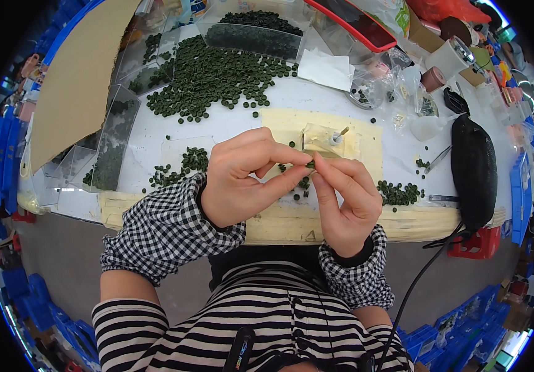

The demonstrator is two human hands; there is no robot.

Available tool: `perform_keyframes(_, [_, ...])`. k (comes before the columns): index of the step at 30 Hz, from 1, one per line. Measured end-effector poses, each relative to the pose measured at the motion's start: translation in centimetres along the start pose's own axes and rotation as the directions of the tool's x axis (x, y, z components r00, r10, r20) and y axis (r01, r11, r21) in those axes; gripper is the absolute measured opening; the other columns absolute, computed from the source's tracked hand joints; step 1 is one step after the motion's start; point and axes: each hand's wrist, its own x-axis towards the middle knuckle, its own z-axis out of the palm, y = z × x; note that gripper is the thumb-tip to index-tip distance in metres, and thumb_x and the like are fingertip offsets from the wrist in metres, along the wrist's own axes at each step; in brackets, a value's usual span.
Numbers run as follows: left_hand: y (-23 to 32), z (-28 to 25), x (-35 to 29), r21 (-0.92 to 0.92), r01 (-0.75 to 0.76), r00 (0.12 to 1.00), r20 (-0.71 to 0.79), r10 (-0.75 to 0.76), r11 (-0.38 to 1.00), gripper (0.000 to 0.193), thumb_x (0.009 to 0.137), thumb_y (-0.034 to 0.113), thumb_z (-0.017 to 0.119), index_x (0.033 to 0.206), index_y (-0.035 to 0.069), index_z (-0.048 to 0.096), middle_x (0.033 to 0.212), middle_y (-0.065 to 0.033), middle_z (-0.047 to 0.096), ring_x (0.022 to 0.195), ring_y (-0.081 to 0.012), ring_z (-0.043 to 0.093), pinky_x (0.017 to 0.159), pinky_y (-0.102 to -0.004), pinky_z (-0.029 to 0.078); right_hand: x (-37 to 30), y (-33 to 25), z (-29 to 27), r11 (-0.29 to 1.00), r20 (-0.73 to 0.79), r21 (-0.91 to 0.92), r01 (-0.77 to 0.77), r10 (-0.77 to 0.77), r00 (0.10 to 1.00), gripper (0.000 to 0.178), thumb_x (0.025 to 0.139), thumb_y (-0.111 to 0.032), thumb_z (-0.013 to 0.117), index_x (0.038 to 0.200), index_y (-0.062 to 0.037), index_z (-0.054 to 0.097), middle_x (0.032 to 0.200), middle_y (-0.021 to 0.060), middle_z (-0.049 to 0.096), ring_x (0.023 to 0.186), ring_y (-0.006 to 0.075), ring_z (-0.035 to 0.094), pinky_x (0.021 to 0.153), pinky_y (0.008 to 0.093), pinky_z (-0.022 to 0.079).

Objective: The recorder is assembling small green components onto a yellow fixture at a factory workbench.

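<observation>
Head view: two hands pinch a small dark green ring over the white surface [230, 124].

The left hand [242, 177] and right hand [344, 198] meet fingertip to fingertip, both closed on the small green ring [310, 164] at picture centre. A yellow fixture block [319, 139] sits just at 12 o'clock of it; the big pile of green rings [211, 74] lies toward 11 o'clock, a black pouch [474, 167] at 3 o'clock.

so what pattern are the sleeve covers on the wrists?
Black-and-white check on both sleeve covers, clearest in the head view.
</observation>
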Motion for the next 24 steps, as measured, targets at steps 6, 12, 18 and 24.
perform_keyframes(6, [-0.1, 0.0, 0.0, 0.005, 0.003, 1.000, 0.000, -0.003, 1.000, 0.022, 0.068, 0.000, 0.076, 0.088, 0.006, 0.069, 0.058, 0.0023, 0.044, 0.050, -0.0060, 0.036, 0.046, -0.0219, 0.025, 0.0, 0.0, 0.0, 1.000, 0.001, -0.016, 0.000, 0.000, 1.000, 0.032, 0.075, 0.009, 0.067, 0.105, -0.0011, 0.068, 0.089, 0.0094, 0.064, 0.077, 0.0162, 0.061, 0.067, 0.0239, 0.049])
perform_keyframes(12, [-0.9, -0.4, 0.5, 0.024, 0.177, 0.975, 0.135, -0.179, 0.984, 0.016, 0.069, 0.005, 0.075, 0.084, 0.004, 0.069, 0.057, 0.0034, 0.038, 0.050, -0.0057, 0.034, 0.046, -0.0232, 0.025, -0.1, -0.1, -0.2, 0.996, -0.130, -0.079, -0.049, 0.039, 0.991, 0.028, 0.078, 0.008, 0.065, 0.105, -0.0001, 0.067, 0.089, 0.0096, 0.062, 0.077, 0.0155, 0.060, 0.068, 0.0230, 0.048])
perform_keyframes(18, [-1.6, -0.9, 1.2, 0.188, 0.440, 0.762, 0.439, -0.476, 0.878, 0.013, 0.072, 0.007, 0.073, 0.083, 0.002, 0.069, 0.056, 0.0054, 0.035, 0.051, -0.0052, 0.031, 0.048, -0.0228, 0.027, 0.2, 0.5, -0.5, 0.994, -0.248, -0.080, -0.074, 0.052, 0.967, 0.024, 0.082, 0.006, 0.061, 0.104, 0.0010, 0.067, 0.090, 0.0100, 0.062, 0.081, 0.0146, 0.059, 0.072, 0.0235, 0.046])
perform_keyframes(24, [-2.4, -1.7, 1.4, 0.022, 0.497, 0.738, 0.516, -0.435, 0.868, 0.016, 0.074, 0.012, 0.070, 0.084, 0.001, 0.063, 0.051, 0.0063, 0.034, 0.047, -0.0053, 0.032, 0.046, -0.0235, 0.029, 3.8, 0.7, -3.0, 0.947, -0.152, -0.319, 0.031, -0.084, 0.985, 0.014, 0.079, 0.001, 0.065, 0.093, 0.0009, 0.068, 0.083, 0.0103, 0.063, 0.074, 0.0186, 0.060, 0.068, 0.0268, 0.047])
